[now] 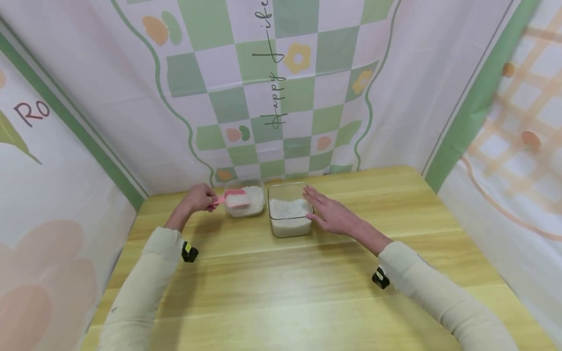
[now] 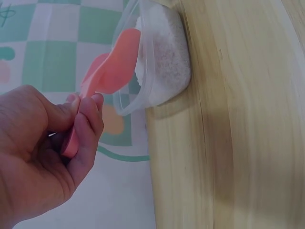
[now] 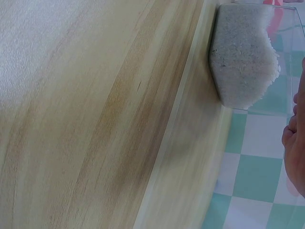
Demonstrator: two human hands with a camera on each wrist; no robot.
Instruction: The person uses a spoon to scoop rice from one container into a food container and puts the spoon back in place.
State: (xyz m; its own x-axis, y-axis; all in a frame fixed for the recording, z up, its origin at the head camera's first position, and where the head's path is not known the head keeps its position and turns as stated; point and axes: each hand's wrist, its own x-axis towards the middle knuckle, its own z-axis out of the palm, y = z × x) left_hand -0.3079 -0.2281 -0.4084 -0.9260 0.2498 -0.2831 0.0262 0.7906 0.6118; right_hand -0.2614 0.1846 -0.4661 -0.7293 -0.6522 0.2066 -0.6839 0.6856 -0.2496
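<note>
My left hand [image 1: 199, 198] grips the handle of a pink scoop [image 2: 119, 62], thumb and curled fingers round it. White rice lies in the scoop's bowl, which hangs over a clear plastic container [image 2: 151, 98] of rice on the left. Beside it stands a square glass container [image 1: 291, 229], part filled with rice; its surface slopes in the right wrist view. My right hand [image 1: 331, 214] is at the right side of the glass container, fingers extended and fingertips right at the rim. Only part of that hand shows in the right wrist view.
Both containers stand on a wooden table [image 1: 281, 287] near its back edge. A patterned cloth [image 1: 298, 92] with green and white checks hangs right behind them. More printed cloth hangs at the left and right sides. Each wrist bears a small black camera [image 1: 189, 252].
</note>
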